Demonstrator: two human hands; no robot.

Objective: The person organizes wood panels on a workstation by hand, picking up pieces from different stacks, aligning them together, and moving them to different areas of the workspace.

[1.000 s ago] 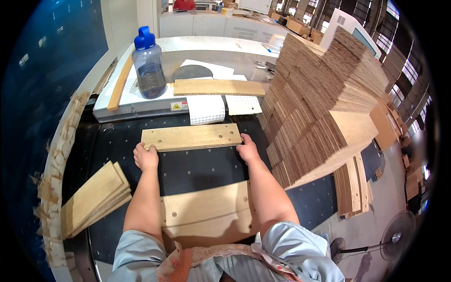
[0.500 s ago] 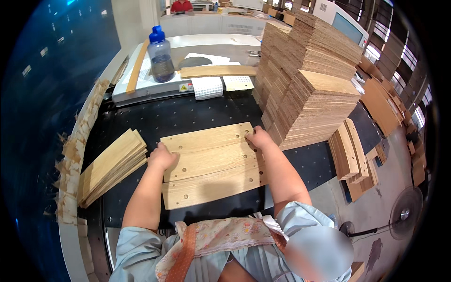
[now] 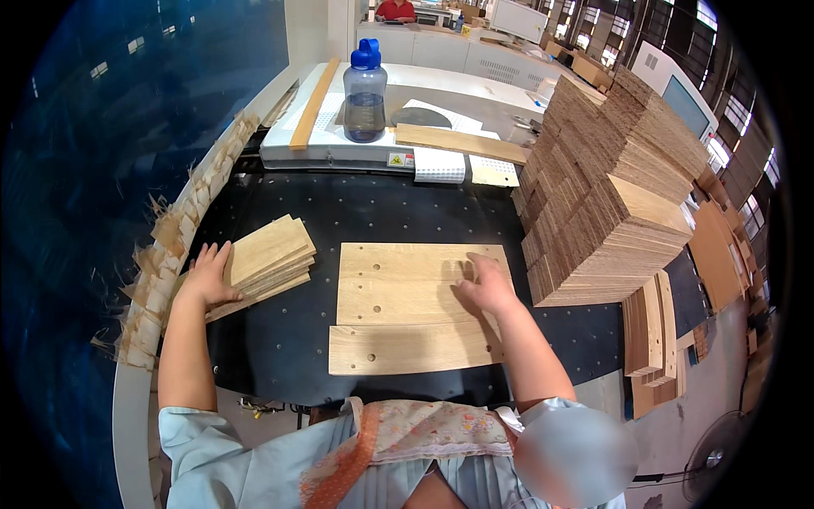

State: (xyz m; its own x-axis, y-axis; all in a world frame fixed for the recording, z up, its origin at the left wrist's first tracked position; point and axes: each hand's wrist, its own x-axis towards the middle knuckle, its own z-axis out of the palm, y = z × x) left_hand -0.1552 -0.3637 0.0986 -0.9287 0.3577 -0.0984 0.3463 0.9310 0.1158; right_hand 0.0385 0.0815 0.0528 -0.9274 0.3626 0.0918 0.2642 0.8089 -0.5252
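Wood-grain boards with drilled holes [image 3: 407, 284] lie side by side on the black table in front of me. The nearest strip [image 3: 407, 349] sits slightly further left than the rest. My right hand [image 3: 486, 286] is over their right part, fingers apart and holding nothing; whether the fingertips touch is unclear. My left hand [image 3: 209, 276] is spread at the left end of a fanned stack of thin boards [image 3: 270, 251]. It covers that end, thumb and fingers apart.
A tall stack of particleboard panels [image 3: 606, 212] stands at the right, with narrow boards [image 3: 646, 327] beyond its near corner. Behind the black studded table [image 3: 373, 204] are a blue-capped water bottle [image 3: 365, 97] and a wooden strip [image 3: 458, 142]. A ragged-edged barrier [image 3: 182, 225] runs along the left.
My left hand has let go of the drilled boards and moved left to the thin stack. My right hand has come off their far right corner, fingers now spread. The view has shifted.
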